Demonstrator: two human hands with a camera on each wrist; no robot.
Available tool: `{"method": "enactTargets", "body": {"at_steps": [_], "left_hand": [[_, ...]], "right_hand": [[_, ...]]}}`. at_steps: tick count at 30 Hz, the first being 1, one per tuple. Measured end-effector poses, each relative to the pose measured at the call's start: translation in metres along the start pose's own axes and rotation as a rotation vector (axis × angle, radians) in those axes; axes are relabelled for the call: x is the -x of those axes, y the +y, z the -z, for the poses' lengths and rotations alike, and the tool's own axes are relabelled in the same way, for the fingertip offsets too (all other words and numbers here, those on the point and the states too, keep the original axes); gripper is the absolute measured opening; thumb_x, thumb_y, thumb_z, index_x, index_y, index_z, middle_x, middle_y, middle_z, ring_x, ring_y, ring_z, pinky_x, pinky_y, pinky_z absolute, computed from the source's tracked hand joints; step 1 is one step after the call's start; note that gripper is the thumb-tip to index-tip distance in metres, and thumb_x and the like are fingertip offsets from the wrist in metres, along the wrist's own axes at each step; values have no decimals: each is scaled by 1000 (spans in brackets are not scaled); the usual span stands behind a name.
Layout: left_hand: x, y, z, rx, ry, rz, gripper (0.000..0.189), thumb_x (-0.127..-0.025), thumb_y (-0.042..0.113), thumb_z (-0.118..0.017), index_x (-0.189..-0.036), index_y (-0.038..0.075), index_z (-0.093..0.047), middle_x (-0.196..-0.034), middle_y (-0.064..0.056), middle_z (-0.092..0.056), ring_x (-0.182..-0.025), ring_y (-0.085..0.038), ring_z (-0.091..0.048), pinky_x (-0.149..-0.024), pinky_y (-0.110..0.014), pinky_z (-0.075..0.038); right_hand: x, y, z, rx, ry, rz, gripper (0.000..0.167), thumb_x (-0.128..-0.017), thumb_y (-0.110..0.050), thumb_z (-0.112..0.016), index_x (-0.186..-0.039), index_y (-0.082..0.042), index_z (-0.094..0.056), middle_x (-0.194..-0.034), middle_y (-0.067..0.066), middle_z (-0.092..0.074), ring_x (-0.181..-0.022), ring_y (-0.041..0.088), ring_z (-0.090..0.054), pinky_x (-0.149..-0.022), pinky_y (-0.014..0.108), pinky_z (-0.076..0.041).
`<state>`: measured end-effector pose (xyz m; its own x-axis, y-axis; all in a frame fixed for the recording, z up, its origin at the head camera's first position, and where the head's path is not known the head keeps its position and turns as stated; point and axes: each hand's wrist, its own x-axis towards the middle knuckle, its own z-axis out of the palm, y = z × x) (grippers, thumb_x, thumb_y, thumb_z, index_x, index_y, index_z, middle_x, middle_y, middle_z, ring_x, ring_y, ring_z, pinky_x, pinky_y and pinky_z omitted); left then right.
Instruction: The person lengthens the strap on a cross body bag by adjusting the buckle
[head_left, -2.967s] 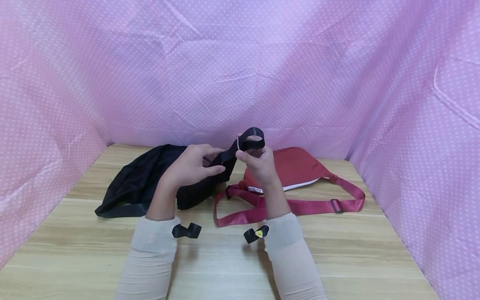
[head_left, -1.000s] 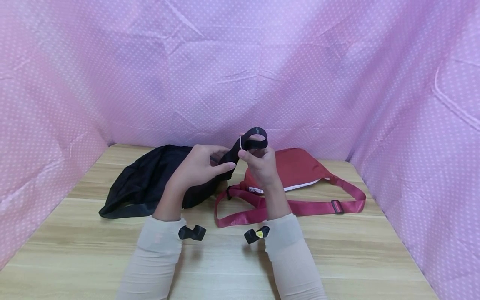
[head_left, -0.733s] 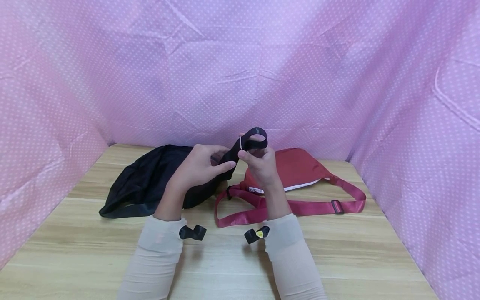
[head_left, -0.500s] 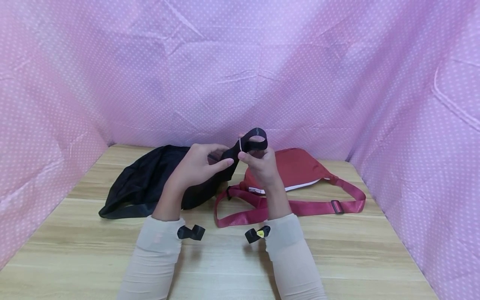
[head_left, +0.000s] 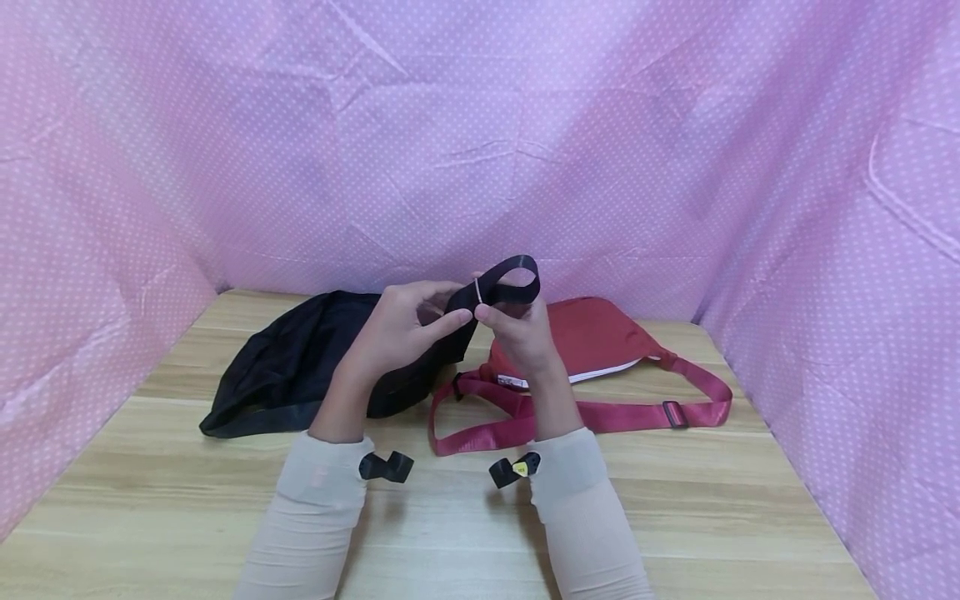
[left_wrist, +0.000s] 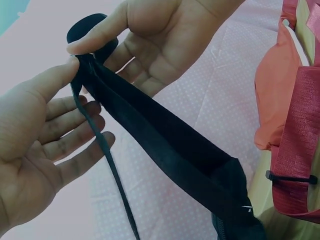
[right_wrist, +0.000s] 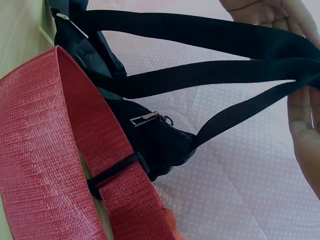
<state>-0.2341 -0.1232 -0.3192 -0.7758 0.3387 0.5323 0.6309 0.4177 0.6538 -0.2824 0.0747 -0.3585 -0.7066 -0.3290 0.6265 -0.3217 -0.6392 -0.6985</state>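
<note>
A black bag (head_left: 300, 350) lies on the left of the table, its black strap (head_left: 517, 294) raised in front of me. A thin silver slider (head_left: 478, 292) crosses the strap, and a loop of webbing stands out to its right. My left hand (head_left: 393, 329) pinches the strap just left of the slider, thumb in front. My right hand (head_left: 525, 333) holds the strap at the slider, its thumb tip close to the left thumb. In the left wrist view both thumbs meet at the strap (left_wrist: 165, 135). The right wrist view shows the bag's zipper pull (right_wrist: 145, 118).
A red waist bag (head_left: 592, 333) with a white zip lies behind and right of my right hand. Its crimson strap (head_left: 622, 414) with a black slider (head_left: 674, 413) spreads over the wooden table (head_left: 450, 533). Pink dotted cloth (head_left: 480, 150) surrounds the table's back and sides.
My left hand has moved right and slightly up along the strap, its thumb now beside the slider. The loop has grown a little larger. The red bag has stayed in place.
</note>
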Motion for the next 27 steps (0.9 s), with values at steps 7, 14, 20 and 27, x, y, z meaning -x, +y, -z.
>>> {"method": "enactTargets", "body": {"at_steps": [7,14,20,27], "left_hand": [[1,-1,0,-66,-45,22,48,-91,26,-81,-133,6,-67,-109,-5,-73,-97,-17,-69,-87,-37,-60],[3,-3,5,-141,-91,61,40,-91,22,-81,-127,6,-71,-101,-3,-73,-94,-17,-68,-88,-39,-60],[3,-1,6,-119,-58,35,38,-92,21,-80,-126,7,-72,-100,-2,-73,-93,-15,-67,-86,-37,-60],[0,4,2,-57,1,-18,40,-93,19,-79,-129,5,-70,-111,-6,-73,-95,-18,-70,-85,-37,-61]], "right_hand": [[1,0,-1,3,58,23,37,-83,-14,-87,-117,-14,-75,-122,5,-70,-106,15,-64,-98,27,-49],[2,-1,0,9,84,19,36,-81,-14,-88,-115,-15,-75,-123,6,-69,-105,15,-63,-95,26,-50],[1,-1,-1,16,58,25,38,-79,-16,-90,-113,-15,-76,-120,7,-70,-103,15,-65,-94,26,-50],[-2,2,0,37,-44,28,43,-82,-9,-87,-121,-4,-71,-111,8,-75,-99,19,-70,-89,29,-56]]}}
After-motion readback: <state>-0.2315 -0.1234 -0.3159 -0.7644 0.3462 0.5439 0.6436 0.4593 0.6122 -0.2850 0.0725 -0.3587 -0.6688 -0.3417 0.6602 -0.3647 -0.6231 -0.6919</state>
